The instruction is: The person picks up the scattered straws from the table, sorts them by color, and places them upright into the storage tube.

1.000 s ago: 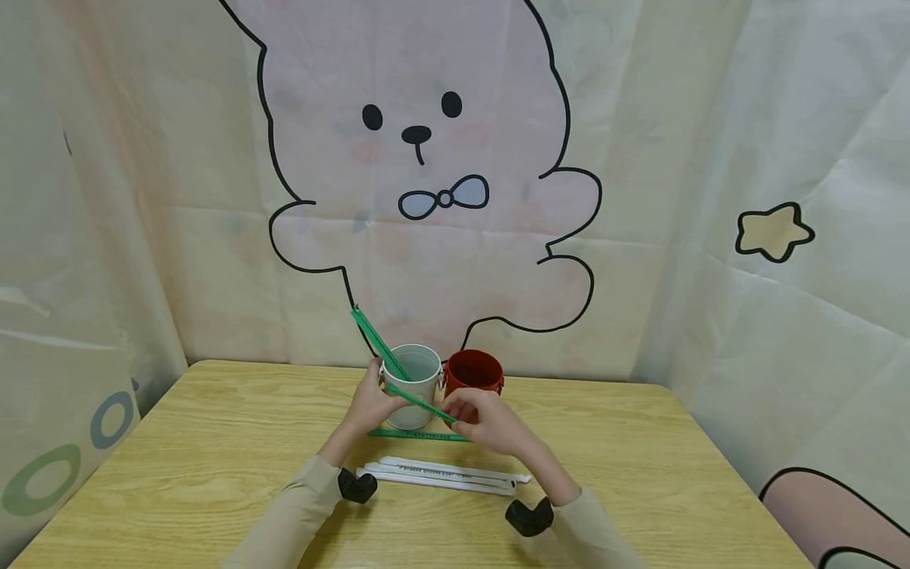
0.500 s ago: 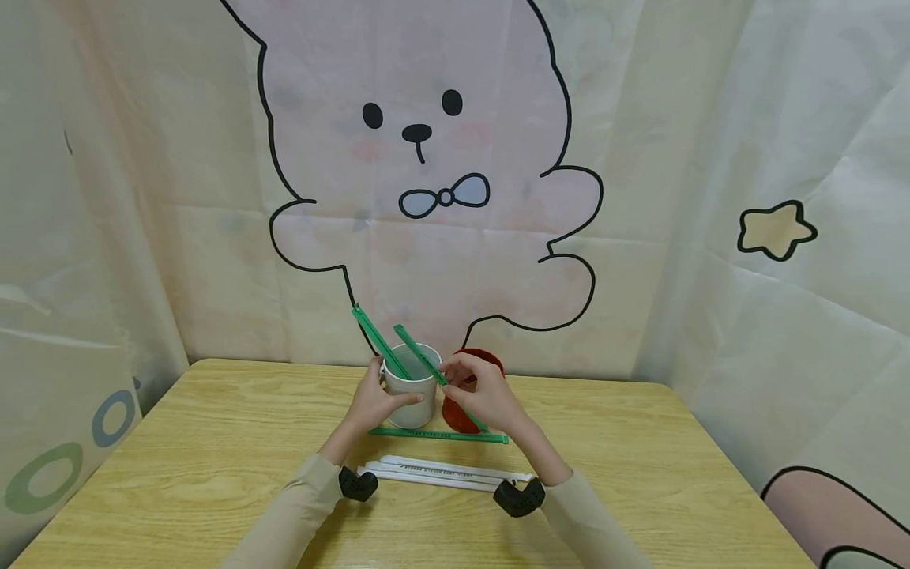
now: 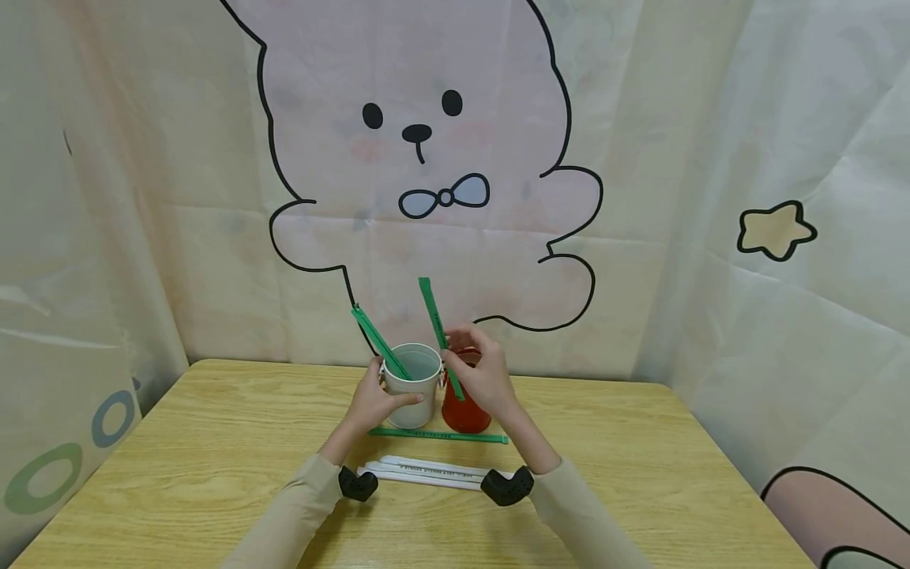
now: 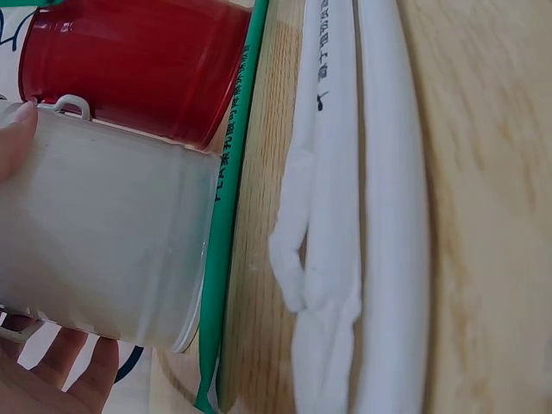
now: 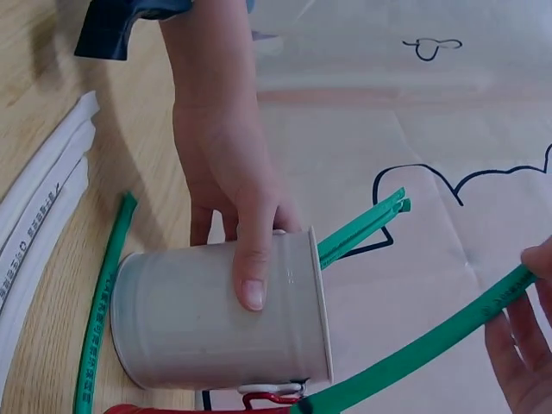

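My left hand point(image 3: 373, 401) grips a small white metal bucket point(image 3: 412, 401), with the thumb across its near side and the fingers round the left. Green paper-wrapped straws point(image 3: 380, 341) lean out of that bucket to the left. Pinched in my right hand point(image 3: 485, 375) is another green wrapped straw point(image 5: 423, 349), nearly upright. In the head view its lower end overlaps the red bucket point(image 3: 465, 415), which stands right of the white one and is partly covered by my hand. One more green straw point(image 4: 226, 190) lies on the table along the front of both buckets.
Several white paper-wrapped straws point(image 3: 426, 472) lie side by side on the wooden table point(image 3: 249, 442), nearer to me. A patterned cloth backdrop point(image 3: 604, 118) hangs behind the table's far edge. Black wrist mounts sit on both forearms.
My right hand has risen from the front of the buckets. The green straw in it has swung from slanting low across the white bucket to nearly upright. My left hand stays on the white bucket.
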`<state>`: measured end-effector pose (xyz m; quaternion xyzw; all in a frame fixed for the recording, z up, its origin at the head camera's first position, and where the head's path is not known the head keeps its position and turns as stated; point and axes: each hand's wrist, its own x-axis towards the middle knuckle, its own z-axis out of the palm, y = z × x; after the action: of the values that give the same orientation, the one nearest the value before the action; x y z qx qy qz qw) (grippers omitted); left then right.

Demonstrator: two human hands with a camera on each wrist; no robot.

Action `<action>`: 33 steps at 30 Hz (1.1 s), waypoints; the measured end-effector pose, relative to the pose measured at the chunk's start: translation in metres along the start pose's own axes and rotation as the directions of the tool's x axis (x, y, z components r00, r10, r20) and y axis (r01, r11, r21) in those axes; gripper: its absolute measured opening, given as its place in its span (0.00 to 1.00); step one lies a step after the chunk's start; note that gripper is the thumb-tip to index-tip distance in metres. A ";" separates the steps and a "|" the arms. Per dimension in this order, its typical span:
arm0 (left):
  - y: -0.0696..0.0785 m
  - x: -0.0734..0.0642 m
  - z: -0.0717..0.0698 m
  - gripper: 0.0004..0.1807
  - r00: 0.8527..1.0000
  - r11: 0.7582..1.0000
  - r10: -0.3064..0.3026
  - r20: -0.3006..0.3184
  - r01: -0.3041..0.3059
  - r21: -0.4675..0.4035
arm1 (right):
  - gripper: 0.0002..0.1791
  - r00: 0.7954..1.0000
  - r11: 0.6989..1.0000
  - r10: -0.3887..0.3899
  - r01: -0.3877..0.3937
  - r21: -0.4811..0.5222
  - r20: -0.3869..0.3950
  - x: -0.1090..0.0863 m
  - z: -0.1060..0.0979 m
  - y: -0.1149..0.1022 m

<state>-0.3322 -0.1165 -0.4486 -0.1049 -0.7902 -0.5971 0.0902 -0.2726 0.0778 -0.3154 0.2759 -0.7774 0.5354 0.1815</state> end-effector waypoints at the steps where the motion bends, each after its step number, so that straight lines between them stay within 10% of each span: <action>1: 0.000 0.000 0.000 0.52 1.000 1.000 -0.002 0.000 0.002 -0.001 | 0.13 1.000 1.000 -0.002 0.002 0.013 -0.014 0.000 0.001 -0.002; 20: -0.002 0.001 -0.003 0.53 1.000 1.000 -0.023 -0.007 0.023 -0.013 | 0.13 0.965 0.955 -0.101 0.163 0.249 -0.243 0.017 0.029 0.034; 33: -0.005 0.004 -0.004 0.54 0.999 0.999 -0.044 -0.003 0.044 -0.012 | 0.14 0.980 0.980 0.060 -0.022 0.196 -0.191 0.005 0.040 0.027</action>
<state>-0.3369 -0.1211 -0.4510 -0.0871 -0.7886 -0.6037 0.0779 -0.2926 0.0471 -0.3468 0.2219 -0.7059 0.6363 0.2183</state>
